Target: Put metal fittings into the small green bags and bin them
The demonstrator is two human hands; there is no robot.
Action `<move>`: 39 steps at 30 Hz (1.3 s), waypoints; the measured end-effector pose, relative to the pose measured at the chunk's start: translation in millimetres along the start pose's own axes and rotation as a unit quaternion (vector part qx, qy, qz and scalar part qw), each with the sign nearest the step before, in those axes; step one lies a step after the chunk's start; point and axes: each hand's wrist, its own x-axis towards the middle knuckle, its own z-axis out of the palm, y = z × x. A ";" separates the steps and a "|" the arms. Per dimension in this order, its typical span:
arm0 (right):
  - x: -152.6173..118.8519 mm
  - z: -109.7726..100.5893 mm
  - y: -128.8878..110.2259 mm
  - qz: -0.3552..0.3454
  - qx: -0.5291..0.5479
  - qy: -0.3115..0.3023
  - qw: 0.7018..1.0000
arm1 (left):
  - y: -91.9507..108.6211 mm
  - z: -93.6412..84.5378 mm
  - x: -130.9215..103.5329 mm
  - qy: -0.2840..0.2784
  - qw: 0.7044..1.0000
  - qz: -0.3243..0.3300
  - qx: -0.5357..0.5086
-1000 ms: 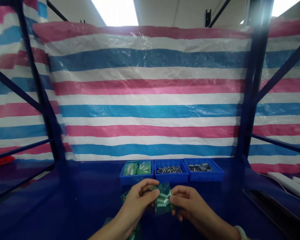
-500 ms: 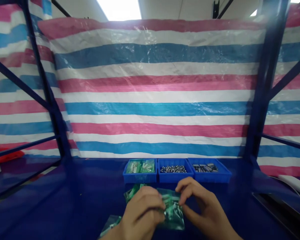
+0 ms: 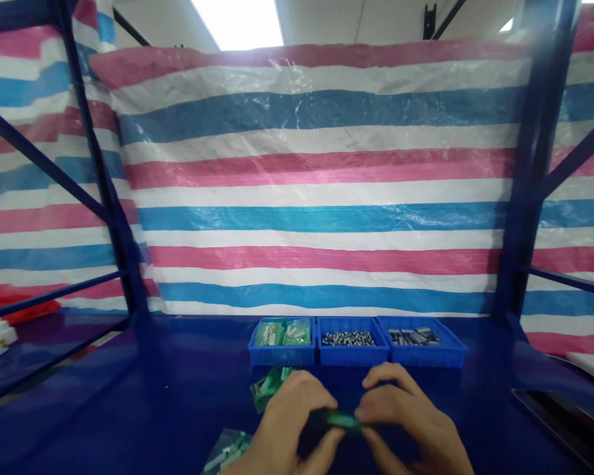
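A green plastic bag (image 3: 344, 421) is held edge-on between my two hands, blurred by motion. My left hand (image 3: 297, 422) pinches its left end between thumb and fingers. The right end is pinched by my right hand (image 3: 408, 415). Another green bag (image 3: 270, 389) lies on the blue table just beyond my left hand. A clear bag with green and pale pieces (image 3: 228, 450) rests left of my left wrist, partly covered by it.
Behind the hands stand three blue bins: one with green bags (image 3: 282, 356), one with small metal parts (image 3: 354, 357), one with longer metal pieces (image 3: 420, 357). A dark flat device (image 3: 564, 422) lies at the right. Blue posts flank the table.
The bag between my hands has turned from facing the camera to edge-on, and both hands now pinch its ends. The whole view has shifted slightly.
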 end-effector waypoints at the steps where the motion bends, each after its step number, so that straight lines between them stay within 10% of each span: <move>1: 1.8 2.6 1.0 0.029 0.016 -0.009 0.999 | 1.9 2.3 1.9 -0.017 0.999 -0.040 -0.017; 10: -16.0 15.3 23.3 0.171 0.043 -0.035 0.984 | -14.5 -14.6 17.9 -0.040 0.988 -0.148 -0.029; 13: -18.0 16.1 28.6 0.182 0.034 -0.016 0.983 | -45.8 -38.2 40.3 -0.001 0.986 -0.163 0.042; 24: -19.9 18.9 39.3 0.202 0.026 -0.009 0.979 | -168.5 -73.8 82.2 -0.173 0.952 -0.210 0.137; 39: -19.7 16.6 39.9 0.200 0.035 -0.013 0.979 | -197.0 -63.2 55.3 -0.314 0.908 -0.226 0.161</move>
